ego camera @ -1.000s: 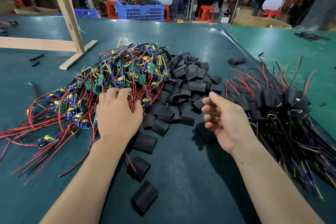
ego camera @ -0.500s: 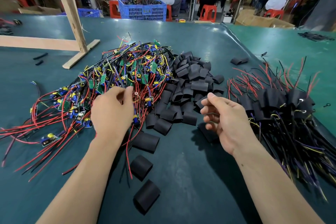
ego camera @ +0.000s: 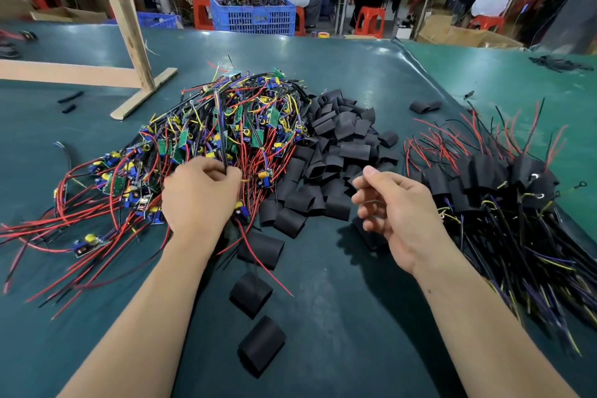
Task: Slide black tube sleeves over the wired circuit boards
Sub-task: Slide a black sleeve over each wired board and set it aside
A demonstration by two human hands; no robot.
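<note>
A tangled heap of wired circuit boards point(ego camera: 226, 132) with red, black and yellow leads covers the table's left middle. My left hand point(ego camera: 200, 197) sits at the heap's near edge and grips a bundle of wires, one black lead running up from the fist. Beside the heap lies a pile of flat black tube sleeves point(ego camera: 336, 152), and three loose sleeves point(ego camera: 250, 292) trail toward me. My right hand point(ego camera: 391, 213) hovers above the sleeves' near right edge, fingers loosely curled, holding nothing. Finished sleeved boards point(ego camera: 497, 184) are stacked at the right.
A wooden frame point(ego camera: 129, 42) stands at the back left on the green table point(ego camera: 339, 317). One stray sleeve point(ego camera: 424, 106) lies behind the finished pile. Blue crates point(ego camera: 252, 13), red stools and several seated people fill the background.
My left hand has closed on wires and pulled them up and out of the heap toward me. My right hand has stayed in place with its fingers loosely curled.
</note>
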